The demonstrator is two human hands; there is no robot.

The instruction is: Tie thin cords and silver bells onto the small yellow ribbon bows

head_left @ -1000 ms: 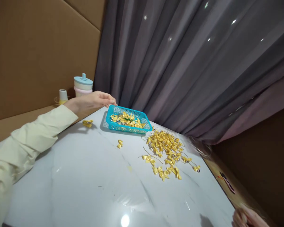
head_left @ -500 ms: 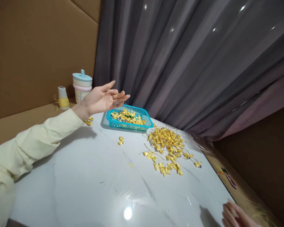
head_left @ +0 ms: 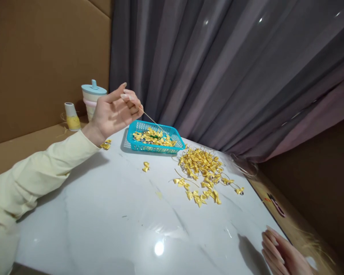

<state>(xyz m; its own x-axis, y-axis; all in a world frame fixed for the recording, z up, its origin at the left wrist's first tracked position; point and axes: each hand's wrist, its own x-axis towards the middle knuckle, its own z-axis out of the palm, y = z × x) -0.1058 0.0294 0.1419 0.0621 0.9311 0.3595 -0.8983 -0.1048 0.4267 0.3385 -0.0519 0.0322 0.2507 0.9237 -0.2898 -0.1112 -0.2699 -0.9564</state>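
Observation:
My left hand is raised palm up above the left end of the teal basket, its fingers curled in on a thin gold cord. From the fingers the cord slants down towards the basket's far side. Small yellow ribbon bows with silvery bits lie heaped in the basket, with a green piece among them. My right hand is at the lower right edge, over the table, fingers bent and close together. What it holds, if anything, I cannot make out.
A heap of yellow bows on cords lies right of the basket. A single bow sits in front. Behind my left hand stand a lidded cup and a cone of yellow thread. Scissors lie beyond the right edge.
My left hand has shifted left and up and its fingers have curled in; the cord now stretches out from them. My right hand has come slightly further into view.

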